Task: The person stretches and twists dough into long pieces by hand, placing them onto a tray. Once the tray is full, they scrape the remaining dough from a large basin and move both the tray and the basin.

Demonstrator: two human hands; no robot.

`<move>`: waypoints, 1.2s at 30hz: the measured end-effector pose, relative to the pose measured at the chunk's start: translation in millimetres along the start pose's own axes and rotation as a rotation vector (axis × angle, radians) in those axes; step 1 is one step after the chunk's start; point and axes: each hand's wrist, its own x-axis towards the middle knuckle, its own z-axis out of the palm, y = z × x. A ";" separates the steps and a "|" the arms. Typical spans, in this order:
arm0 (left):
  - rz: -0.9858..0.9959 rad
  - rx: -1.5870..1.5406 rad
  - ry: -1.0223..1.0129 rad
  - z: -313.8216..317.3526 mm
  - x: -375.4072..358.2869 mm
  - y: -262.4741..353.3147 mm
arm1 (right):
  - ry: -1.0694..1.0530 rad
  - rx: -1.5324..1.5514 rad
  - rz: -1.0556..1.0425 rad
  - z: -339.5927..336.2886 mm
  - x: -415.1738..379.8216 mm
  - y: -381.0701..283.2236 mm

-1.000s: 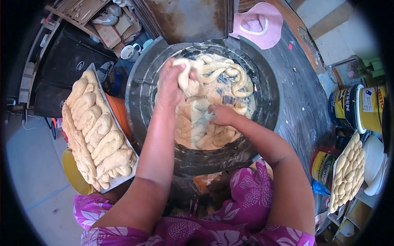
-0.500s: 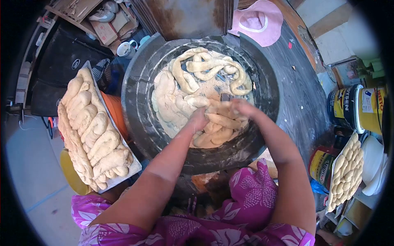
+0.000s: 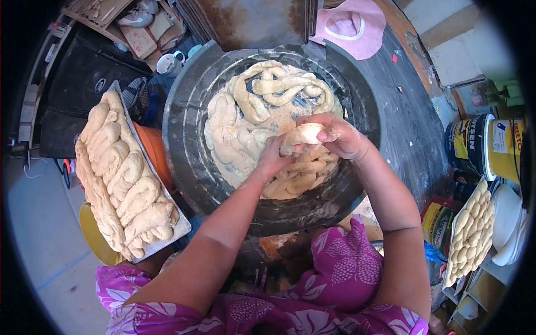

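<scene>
A large round black basin (image 3: 187, 184) dusted with flour holds dough in front of me. Both hands grip one thick piece of dough (image 3: 304, 137) above the basin's middle. My right hand (image 3: 343, 138) has its fingers and thumb closed around the piece's right end, where a pale face shows. My left hand (image 3: 272, 159) is closed on its left end, the fingertips partly hidden. Below lie several floured dough pieces (image 3: 301, 178). Long dough ropes (image 3: 279, 89) coil at the far side, and a soft dough mass (image 3: 226, 134) spreads along the left.
To the left, a tray of thick dough strips (image 3: 125, 178) rests tilted over an orange container (image 3: 153, 153). A tray of small dough pieces (image 3: 472, 234) sits at the right, near paint buckets (image 3: 469, 148). A pink hat (image 3: 357, 28) and white mug (image 3: 167, 64) lie beyond the basin.
My right hand has come in from blurred motion over the dough and now grips a raised piece. My left hand has shifted slightly right and holds the same piece.
</scene>
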 end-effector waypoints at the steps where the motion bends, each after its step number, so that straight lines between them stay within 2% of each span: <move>1: -0.004 -0.003 -0.002 0.8 2.3 -3.2 | 0.006 0.012 -0.023 4.0 -1.3 -5.0; 3: 0.009 -0.295 -0.033 -3.0 9.5 -1.0 | 0.012 0.021 -0.043 8.6 -4.7 -16.8; 7: -0.016 -0.210 -0.030 -34.1 0.4 30.2 | 0.264 0.199 -0.395 -10.5 -8.7 -37.0; 9: 0.136 -0.031 0.134 -47.1 -4.5 45.6 | 0.249 0.267 -0.522 -26.5 -8.8 -40.6; 10: 0.083 -0.406 0.175 -52.2 -6.5 59.7 | 0.258 0.306 -0.547 -28.2 -7.9 -42.2; 11: 0.085 -0.402 0.175 -64.3 -10.7 71.8 | 0.268 0.345 -0.570 -29.6 -7.5 -43.3; 13: -0.005 -0.859 0.031 -106.6 -25.8 116.7 | 0.237 0.317 -0.533 -43.4 -6.7 -35.9; 14: 0.003 -0.854 0.034 -118.3 -25.7 125.6 | 0.206 0.286 -0.492 -47.2 -5.9 -34.9; 15: 0.061 -0.724 0.002 -129.3 -21.4 133.2 | 0.200 0.281 -0.502 -44.0 -3.1 -37.8; 16: 0.116 -0.593 -0.029 -136.0 -14.9 138.4 | 0.361 0.198 -0.456 -38.5 0.9 -39.6; 17: 0.120 -0.590 -0.027 -139.1 -7.1 140.8 | 0.523 0.117 -0.405 -34.5 3.5 -40.0; 18: 0.129 -0.516 0.031 -142.0 1.6 142.3 | 0.617 -0.108 -0.410 -38.4 8.9 -42.8; 19: 0.138 -0.442 0.088 -144.7 8.9 145.8 | 0.617 -0.107 -0.412 -42.6 12.4 -48.3; 21: 0.059 -0.423 0.099 -144.7 21.7 148.1 | 0.895 -0.647 -0.398 -46.0 12.0 -62.6; 22: 0.161 -0.439 0.254 -135.5 30.5 141.7 | 0.949 -0.511 -0.305 -36.3 9.3 -76.5; 23: 0.263 -0.453 0.408 -126.9 40.1 131.4 | 0.953 -0.509 -0.302 -39.1 8.9 -75.5; 24: 0.332 -0.237 0.468 -119.0 52.6 109.7 | 0.938 -0.417 -0.353 -44.8 10.0 -74.6; 25: 0.329 -0.043 0.387 -107.1 64.7 77.1 | 0.922 -0.326 -0.404 -50.2 11.8 -72.6; 26: 0.325 0.149 0.304 -94.9 74.8 49.7 | 0.891 -0.391 -0.296 -56.7 14.8 -63.7; 27: 0.170 0.130 0.031 -81.9 73.1 38.6 | 0.822 -0.609 -0.163 -74.3 15.6 -45.7; 28: 0.011 0.110 -0.242 -65.2 64.5 28.0 | 0.746 -1.033 -0.040 -92.4 16.5 -26.0; 29: -0.014 0.328 -0.266 -43.0 55.2 10.8 | 0.655 -1.305 0.187 -92.6 15.3 -11.3; 30: -0.040 0.546 -0.290 -22.5 44.5 -7.4 | 0.547 -1.260 0.422 -93.1 15.6 6.6; 31: -0.041 0.540 -0.298 -12.7 35.4 -20.8 | 0.458 -1.323 0.541 -88.8 13.4 20.2; 32: 0.061 0.682 -0.235 -7.3 28.3 -32.1 | 0.416 -1.349 0.628 -78.0 12.8 29.1; 33: 0.162 0.821 -0.165 -3.3 23.8 -42.7 | 0.343 -1.348 0.598 -87.7 9.0 54.0; 34: 0.399 0.936 0.010 -5.5 19.5 -43.0 | 0.263 -1.320 0.581 -83.0 6.9 63.3; 35: 0.398 0.935 0.005 -5.4 20.9 -40.5 | 0.185 -1.305 0.576 -81.4 4.5 79.9; 36: 0.242 0.718 -0.137 -18.7 21.8 -10.7 | 0.108 -1.290 0.564 -81.6 4.4 99.9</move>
